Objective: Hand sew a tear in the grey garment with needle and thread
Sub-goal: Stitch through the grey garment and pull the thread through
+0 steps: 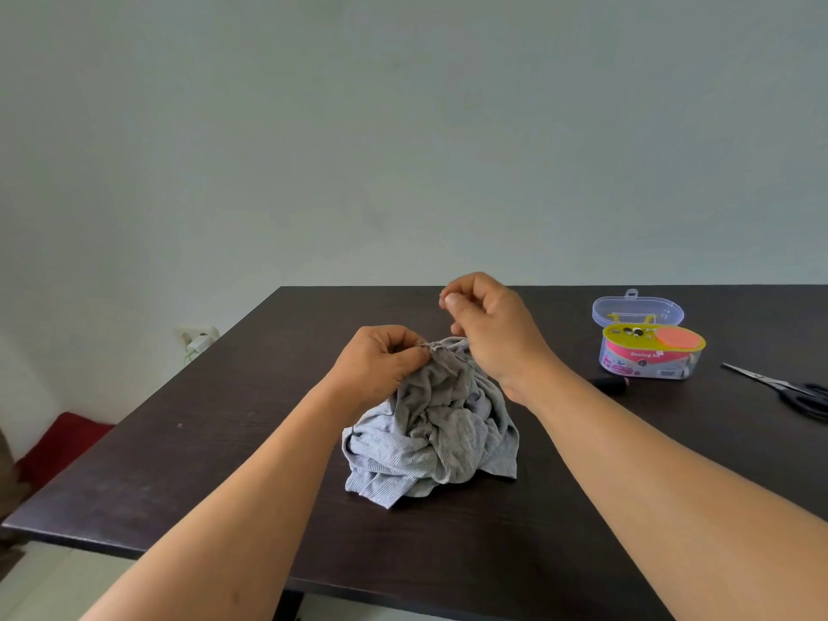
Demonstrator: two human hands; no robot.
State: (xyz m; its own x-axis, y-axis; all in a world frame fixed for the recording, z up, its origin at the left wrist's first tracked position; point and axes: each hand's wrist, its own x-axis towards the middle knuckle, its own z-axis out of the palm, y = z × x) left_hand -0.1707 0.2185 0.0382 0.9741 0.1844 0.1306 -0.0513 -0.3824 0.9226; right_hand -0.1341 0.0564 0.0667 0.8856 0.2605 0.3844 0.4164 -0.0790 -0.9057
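Note:
The grey garment (441, 434) is bunched into a heap on the dark table (224, 463), its top lifted. My left hand (381, 363) pinches that raised top edge between thumb and fingers. My right hand (488, 327) is just above and to the right of it, thumb and forefinger pressed together at about (446, 300) on what looks like the needle, which is too small to make out. A thin thread (466, 361) seems to run from the fabric toward my right hand.
An open sewing kit box (652, 351) with its clear lid (636, 309) stands at the right. Black-handled scissors (788, 389) lie at the far right edge. A dark spool-like object (609, 384) lies beside my right forearm. The table's left edge drops to the floor.

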